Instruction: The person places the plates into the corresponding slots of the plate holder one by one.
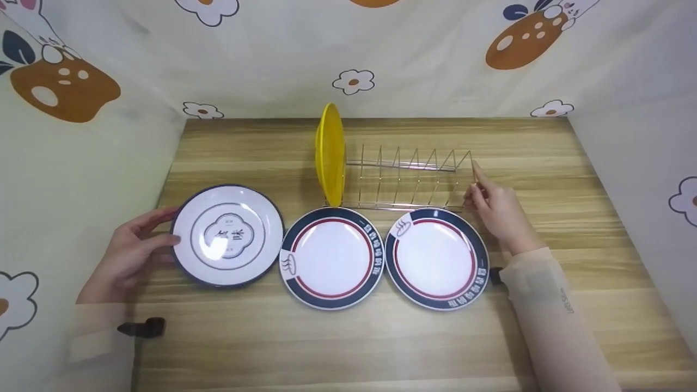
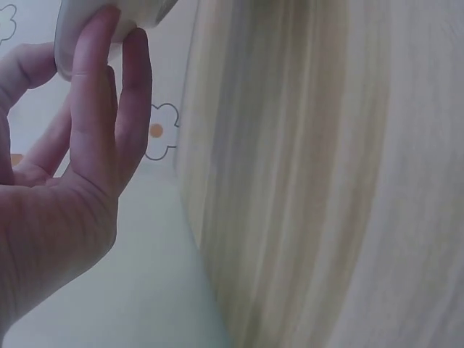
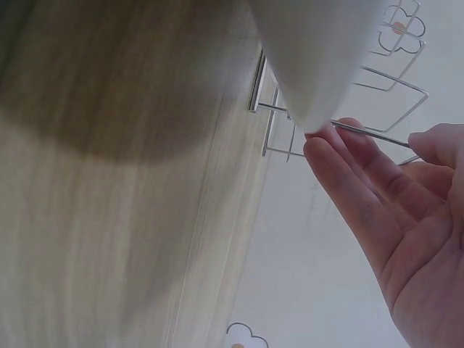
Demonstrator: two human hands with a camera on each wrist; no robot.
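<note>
Pale sleeves (image 1: 561, 321) reach in from the near side. The left hand (image 1: 130, 250) pinches a white plate (image 1: 228, 235) by its outer edge; the right hand (image 1: 501, 215) pinches the end wire of the rack (image 1: 399, 179). A yellow plate (image 1: 331, 155) stands upright at the rack's left end, open slots running rightward. The middle plate (image 1: 332, 264) and right plate (image 1: 437, 258) lie just before the rack, with table (image 1: 326, 348) between them and the near edge.

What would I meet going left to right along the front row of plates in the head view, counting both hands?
Left hand, plate with a flower-shaped mark, middle plate, right plate, right hand.
</note>
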